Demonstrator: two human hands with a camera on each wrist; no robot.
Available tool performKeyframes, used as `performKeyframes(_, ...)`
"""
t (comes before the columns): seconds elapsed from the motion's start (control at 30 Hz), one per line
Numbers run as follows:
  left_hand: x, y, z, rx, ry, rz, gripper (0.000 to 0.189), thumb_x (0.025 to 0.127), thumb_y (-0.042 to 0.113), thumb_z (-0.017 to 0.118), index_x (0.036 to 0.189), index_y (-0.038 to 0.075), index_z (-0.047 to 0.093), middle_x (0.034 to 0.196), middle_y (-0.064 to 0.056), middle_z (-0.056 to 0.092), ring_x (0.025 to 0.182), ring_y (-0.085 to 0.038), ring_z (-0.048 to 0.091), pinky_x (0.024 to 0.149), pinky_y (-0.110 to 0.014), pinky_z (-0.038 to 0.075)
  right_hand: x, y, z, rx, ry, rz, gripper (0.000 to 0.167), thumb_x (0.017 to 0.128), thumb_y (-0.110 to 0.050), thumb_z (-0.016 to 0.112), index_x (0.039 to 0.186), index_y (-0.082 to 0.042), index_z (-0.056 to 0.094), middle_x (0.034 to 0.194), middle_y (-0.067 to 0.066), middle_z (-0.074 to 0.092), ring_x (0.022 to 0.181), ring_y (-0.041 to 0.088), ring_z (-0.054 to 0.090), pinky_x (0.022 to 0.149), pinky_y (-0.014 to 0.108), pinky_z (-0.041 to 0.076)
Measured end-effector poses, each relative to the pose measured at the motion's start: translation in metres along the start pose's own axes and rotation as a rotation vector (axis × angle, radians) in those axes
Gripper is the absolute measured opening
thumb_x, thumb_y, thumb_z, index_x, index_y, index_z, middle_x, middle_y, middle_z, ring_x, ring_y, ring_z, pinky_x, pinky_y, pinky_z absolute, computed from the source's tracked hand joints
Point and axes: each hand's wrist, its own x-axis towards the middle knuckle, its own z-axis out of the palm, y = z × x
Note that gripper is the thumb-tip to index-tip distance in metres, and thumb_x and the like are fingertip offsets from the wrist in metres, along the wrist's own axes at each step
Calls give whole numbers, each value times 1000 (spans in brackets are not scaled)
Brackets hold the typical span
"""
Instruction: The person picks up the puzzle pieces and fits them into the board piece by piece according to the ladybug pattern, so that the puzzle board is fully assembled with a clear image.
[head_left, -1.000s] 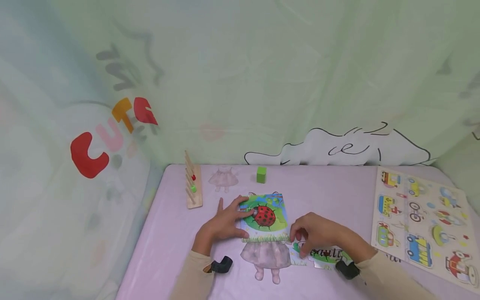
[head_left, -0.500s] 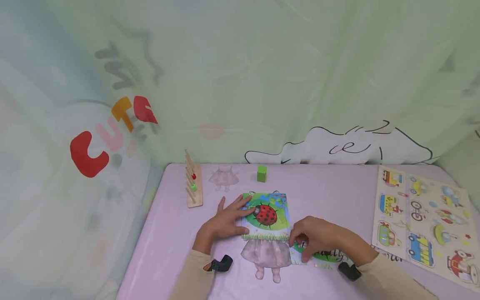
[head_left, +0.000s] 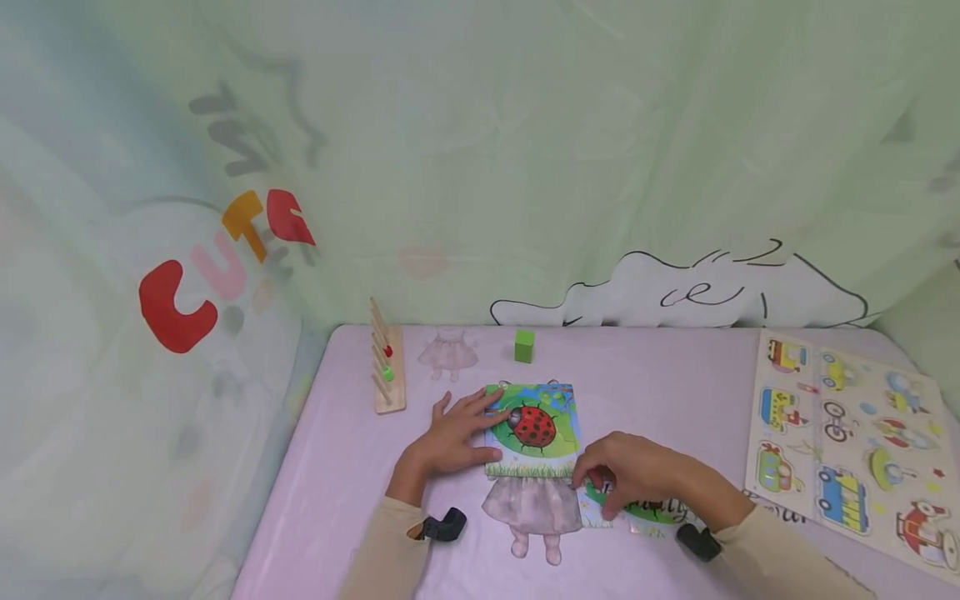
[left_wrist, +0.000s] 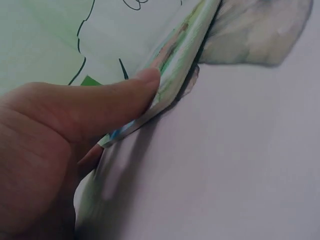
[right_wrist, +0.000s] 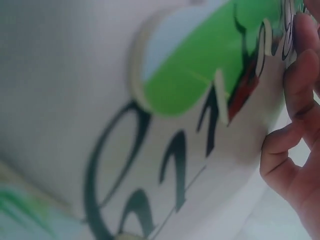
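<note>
Only a little seems done, as the bug picture [head_left: 534, 429] is touched at its left side by the left hand [head_left: 453, 437], fingers spread, while loose pieces [head_left: 594, 513] are left near its bottom right corner, by the bent right hand [head_left: 637, 471], whose hold cannot be told.

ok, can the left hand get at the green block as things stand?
Likely yes: the green block is uncovered, beyond the ladybug puzzle, though the left hand would have to come off that puzzle.
</note>
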Motion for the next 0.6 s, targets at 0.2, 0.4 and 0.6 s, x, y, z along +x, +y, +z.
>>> performKeyframes(0.2,0,1,0,-16,23,4,69,92,53,68,154,32,47,170,8,25,160,-22,16,121,-68,2,2,2,1,13,6,19,39,66,-18,95,96,-32,74,74,-11,63,67,-2,50,60,19,45)
performKeyframes(0.4,0,2,0,-27,30,0,69,91,52,69,153,32,48,170,8,26,159,-23,17,121,-68,2,2,0,0,-19,12,40,37,65,-19,96,89,-32,71,74,-12,60,67,-2,48,60,20,43)
performKeyframes(0.6,1,2,0,-24,30,-7,69,91,52,70,153,33,48,170,10,25,160,-21,17,121,-67,1,4,-2,-1,-47,14,67,35,64,-18,95,82,-30,68,70,-13,54,65,-2,45,60,21,39)
